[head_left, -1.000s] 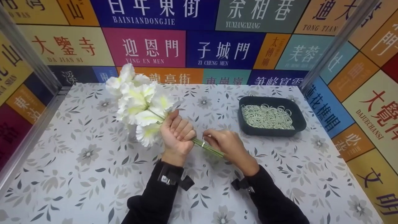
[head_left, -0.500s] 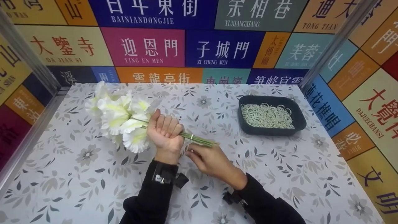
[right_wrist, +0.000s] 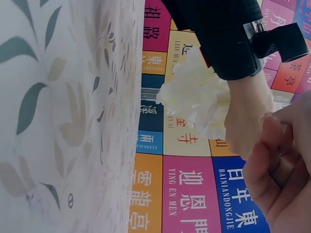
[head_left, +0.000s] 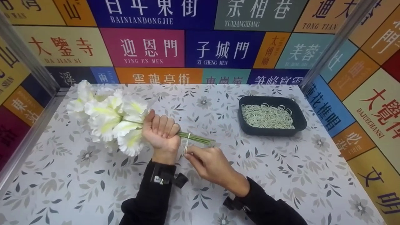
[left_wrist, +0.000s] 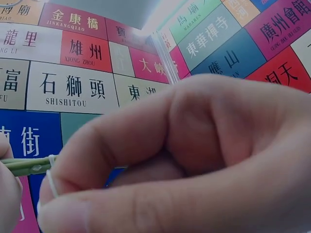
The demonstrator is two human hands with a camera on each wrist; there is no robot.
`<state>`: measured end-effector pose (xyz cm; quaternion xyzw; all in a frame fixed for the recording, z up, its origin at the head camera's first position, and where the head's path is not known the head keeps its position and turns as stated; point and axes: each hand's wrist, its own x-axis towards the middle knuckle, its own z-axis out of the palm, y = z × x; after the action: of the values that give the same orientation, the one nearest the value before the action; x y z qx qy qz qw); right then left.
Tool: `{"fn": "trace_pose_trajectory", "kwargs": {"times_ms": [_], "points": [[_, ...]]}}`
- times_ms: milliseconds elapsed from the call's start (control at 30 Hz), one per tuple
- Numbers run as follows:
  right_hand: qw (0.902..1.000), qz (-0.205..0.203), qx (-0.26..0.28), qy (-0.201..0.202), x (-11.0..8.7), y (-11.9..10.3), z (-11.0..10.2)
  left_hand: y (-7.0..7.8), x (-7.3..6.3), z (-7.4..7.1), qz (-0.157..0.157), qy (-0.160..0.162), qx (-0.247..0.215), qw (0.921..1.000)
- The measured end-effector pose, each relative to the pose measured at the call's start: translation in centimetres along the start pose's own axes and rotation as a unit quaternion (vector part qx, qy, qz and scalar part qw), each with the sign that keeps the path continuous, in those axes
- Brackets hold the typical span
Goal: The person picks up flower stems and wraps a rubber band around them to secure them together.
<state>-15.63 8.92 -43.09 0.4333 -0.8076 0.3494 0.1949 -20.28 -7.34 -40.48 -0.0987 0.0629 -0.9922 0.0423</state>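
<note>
Left hand: fingers curled tightly round the green stems, just below the white flowers. Blooms at far left over the patterned table; stem ends point right. Right hand: thumb and index finger together, pinching a pale elastic band, drawn toward the near side from the stems, which it loops. Dark tray at far right, holding many similar bands.
</note>
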Motion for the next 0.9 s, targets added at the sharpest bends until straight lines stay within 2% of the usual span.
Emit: {"fn": "trace_pose_trajectory", "kwargs": {"times_ms": [200, 567, 767, 900], "points": [[0.9994, -0.004, 0.022, 0.026, 0.2, -0.4, -0.5, -0.1, -0.2, 0.1, 0.002, -0.044, 0.02, 0.9988], [0.9956, 0.036, 0.067, 0.055, 0.4, -0.6, -2.5, -0.5, -0.4, 0.3, 0.003, -0.046, 0.064, 0.9969], [0.9929, 0.053, 0.086, 0.061, 0.6, -0.3, -3.6, -0.8, -0.5, 0.4, -0.01, -0.065, 0.056, 0.9963], [0.9926, 0.063, 0.081, 0.065, 0.6, 0.0, -4.2, -1.0, -0.6, 0.3, -0.018, -0.057, 0.057, 0.9966]]}}
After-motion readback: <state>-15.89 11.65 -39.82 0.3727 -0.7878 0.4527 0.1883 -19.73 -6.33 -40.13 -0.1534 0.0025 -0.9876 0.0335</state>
